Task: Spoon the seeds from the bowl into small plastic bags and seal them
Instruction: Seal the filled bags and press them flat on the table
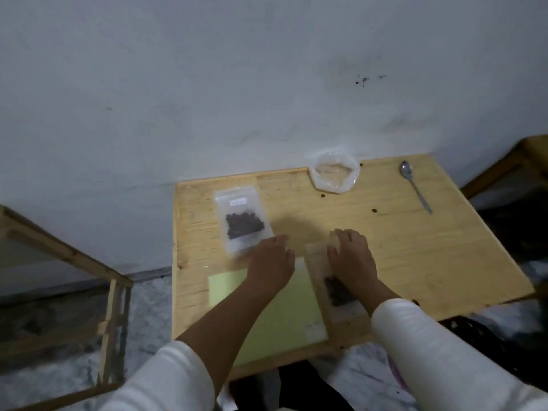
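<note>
Two white sleeves (pixel 421 336) come in at the near edge over a small pale wooden table (pixel 415 256). Pale green paper sheet (pixel 281 315) lies flat at near centre under the left forearm. Right hand (pixel 351 256) rests palm down on a clear small plastic bag with dark seeds (pixel 335 289), which lies near right beside the green sheet; fingers lie fairly flat on the bag's far end, pressing rather than pinching, though blur hides the fingertips. Left hand (pixel 271 262) sits palm down just left of it, fingers loosely curled over the table and green sheet; cannot tell if it grips anything. Farther left, a second clear zip bag with white label and dark seeds (pixel 243 218) lies flat, near the left fingertips. Far side: a crumpled clear plastic bowl (pixel 333 173), looks nearly empty, and at far right a metal spoon (pixel 415 185), well apart. A few loose dark seeds (pixel 374 210) dot the tabletop. Grey-white wall (pixel 207 84) behind.
</note>
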Action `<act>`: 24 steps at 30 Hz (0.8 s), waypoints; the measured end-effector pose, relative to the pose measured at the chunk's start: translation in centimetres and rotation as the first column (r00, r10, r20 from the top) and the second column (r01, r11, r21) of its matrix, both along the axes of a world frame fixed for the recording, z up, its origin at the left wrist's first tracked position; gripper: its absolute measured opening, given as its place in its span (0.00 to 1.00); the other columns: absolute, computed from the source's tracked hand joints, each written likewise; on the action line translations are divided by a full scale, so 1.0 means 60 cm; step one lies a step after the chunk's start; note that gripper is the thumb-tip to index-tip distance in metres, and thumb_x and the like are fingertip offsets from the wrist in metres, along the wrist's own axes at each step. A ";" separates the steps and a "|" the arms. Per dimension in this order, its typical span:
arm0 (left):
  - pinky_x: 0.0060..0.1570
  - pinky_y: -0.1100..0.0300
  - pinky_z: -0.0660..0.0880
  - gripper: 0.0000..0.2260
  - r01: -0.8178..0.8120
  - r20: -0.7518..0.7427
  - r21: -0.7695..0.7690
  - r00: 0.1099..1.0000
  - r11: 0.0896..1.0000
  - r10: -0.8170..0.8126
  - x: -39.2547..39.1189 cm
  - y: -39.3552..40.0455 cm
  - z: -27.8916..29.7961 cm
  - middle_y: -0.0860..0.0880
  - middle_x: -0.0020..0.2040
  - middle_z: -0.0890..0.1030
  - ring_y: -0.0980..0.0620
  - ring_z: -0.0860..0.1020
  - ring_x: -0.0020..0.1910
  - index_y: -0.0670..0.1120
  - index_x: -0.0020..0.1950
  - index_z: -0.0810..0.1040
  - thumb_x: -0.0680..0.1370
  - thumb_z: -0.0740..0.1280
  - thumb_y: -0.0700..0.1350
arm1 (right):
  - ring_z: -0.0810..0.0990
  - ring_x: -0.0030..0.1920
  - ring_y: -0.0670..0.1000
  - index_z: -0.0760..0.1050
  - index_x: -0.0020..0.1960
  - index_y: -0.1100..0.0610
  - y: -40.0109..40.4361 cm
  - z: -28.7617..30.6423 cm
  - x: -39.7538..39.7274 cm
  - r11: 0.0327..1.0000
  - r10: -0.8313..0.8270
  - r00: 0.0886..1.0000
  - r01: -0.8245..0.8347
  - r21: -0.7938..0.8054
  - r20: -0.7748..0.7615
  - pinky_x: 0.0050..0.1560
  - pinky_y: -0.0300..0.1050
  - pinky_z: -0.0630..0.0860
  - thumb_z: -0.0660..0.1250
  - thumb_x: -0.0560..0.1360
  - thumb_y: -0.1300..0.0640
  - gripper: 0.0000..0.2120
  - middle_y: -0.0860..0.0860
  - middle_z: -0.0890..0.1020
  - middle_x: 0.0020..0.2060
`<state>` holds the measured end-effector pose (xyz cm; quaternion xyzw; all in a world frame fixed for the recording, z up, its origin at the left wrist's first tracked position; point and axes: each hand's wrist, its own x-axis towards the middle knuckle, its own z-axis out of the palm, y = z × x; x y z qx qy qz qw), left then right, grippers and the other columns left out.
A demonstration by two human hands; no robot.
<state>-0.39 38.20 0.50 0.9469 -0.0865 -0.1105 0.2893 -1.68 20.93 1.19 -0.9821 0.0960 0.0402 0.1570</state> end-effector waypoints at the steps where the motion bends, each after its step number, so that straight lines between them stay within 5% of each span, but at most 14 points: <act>1: 0.65 0.54 0.65 0.19 0.025 -0.035 0.000 0.999 1.000 -0.025 -0.013 -0.015 -0.003 0.43 0.67 0.73 0.45 0.70 0.65 0.46 0.71 0.67 0.80 0.57 0.49 | 0.70 0.59 0.60 0.70 0.62 0.59 -0.016 -0.006 -0.015 0.999 -0.039 0.999 0.039 0.000 -0.035 0.55 0.51 0.72 0.58 0.77 0.55 0.16 0.59 0.74 0.59; 6: 0.61 0.56 0.66 0.19 0.069 -0.165 -0.051 0.983 0.996 -0.077 -0.054 -0.076 -0.017 0.42 0.65 0.75 0.43 0.71 0.63 0.45 0.70 0.67 0.80 0.57 0.48 | 0.74 0.57 0.59 0.70 0.63 0.57 -0.052 -0.028 -0.059 0.976 -0.175 0.964 0.198 0.096 -0.201 0.54 0.47 0.70 0.57 0.77 0.55 0.16 0.57 0.75 0.58; 12: 0.58 0.55 0.70 0.19 -0.084 -0.294 -0.127 0.955 0.988 0.043 -0.056 -0.106 -0.023 0.41 0.59 0.78 0.43 0.74 0.60 0.44 0.70 0.68 0.79 0.57 0.45 | 0.74 0.58 0.58 0.71 0.64 0.58 -0.066 -0.042 -0.063 0.905 -0.282 0.945 0.320 0.279 -0.168 0.55 0.42 0.68 0.63 0.75 0.57 0.17 0.59 0.76 0.58; 16: 0.54 0.57 0.71 0.17 -0.158 -0.296 -0.166 0.949 0.973 0.103 -0.052 -0.117 -0.024 0.42 0.53 0.80 0.45 0.76 0.55 0.45 0.67 0.71 0.78 0.59 0.44 | 0.75 0.57 0.59 0.71 0.65 0.58 -0.070 -0.043 -0.060 0.901 -0.314 0.938 0.344 0.265 -0.147 0.56 0.47 0.71 0.64 0.74 0.57 0.19 0.60 0.77 0.57; 19: 0.49 0.59 0.70 0.15 -0.186 -0.325 -0.218 0.939 0.958 0.108 -0.048 -0.119 -0.027 0.45 0.50 0.80 0.48 0.77 0.50 0.49 0.64 0.73 0.78 0.60 0.44 | 0.76 0.53 0.54 0.70 0.65 0.57 -0.072 -0.040 -0.057 0.855 -0.318 0.932 0.362 0.372 -0.175 0.50 0.43 0.71 0.68 0.72 0.57 0.22 0.57 0.78 0.56; 24: 0.54 0.55 0.75 0.12 -0.221 -0.317 -0.386 0.943 0.896 0.096 -0.039 -0.102 -0.018 0.52 0.55 0.78 0.53 0.76 0.53 0.58 0.60 0.75 0.78 0.63 0.47 | 0.75 0.46 0.49 0.74 0.60 0.58 -0.064 -0.029 -0.047 0.700 -0.320 0.922 0.384 0.601 -0.217 0.35 0.35 0.69 0.68 0.73 0.58 0.16 0.50 0.77 0.45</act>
